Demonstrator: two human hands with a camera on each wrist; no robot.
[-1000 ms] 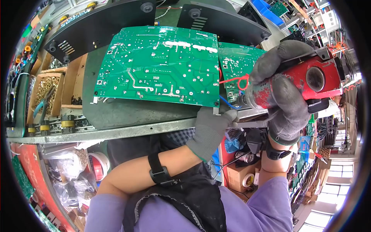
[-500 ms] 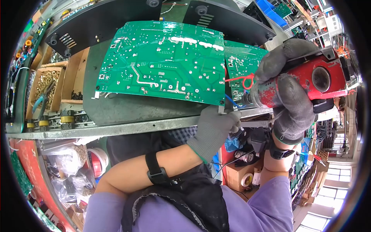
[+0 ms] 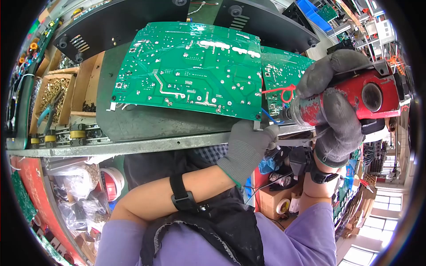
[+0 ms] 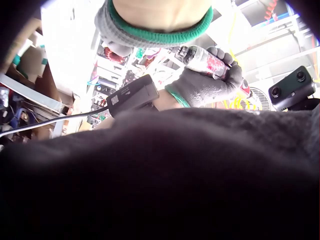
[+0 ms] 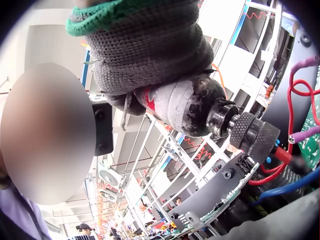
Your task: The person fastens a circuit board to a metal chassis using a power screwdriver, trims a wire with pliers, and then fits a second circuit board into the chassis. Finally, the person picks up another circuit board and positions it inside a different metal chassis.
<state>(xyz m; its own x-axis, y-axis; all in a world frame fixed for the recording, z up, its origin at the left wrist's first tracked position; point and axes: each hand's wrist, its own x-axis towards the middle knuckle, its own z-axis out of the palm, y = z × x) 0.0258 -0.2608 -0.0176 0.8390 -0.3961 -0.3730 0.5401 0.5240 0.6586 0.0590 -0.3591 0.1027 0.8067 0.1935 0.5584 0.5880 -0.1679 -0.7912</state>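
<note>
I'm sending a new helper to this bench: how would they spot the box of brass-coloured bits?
Find the large green circuit board on the bench, then look to its left for the open cardboard boxes. The one wanted is heaped with small brass-coloured parts. Blue-handled pliers lie in it, while the box to its right holds a few black parts.

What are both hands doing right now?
Left hand: at the green circuit board's near corner; grip can't be told.
Right hand: closed, fingers curled round the red tool.
</note>
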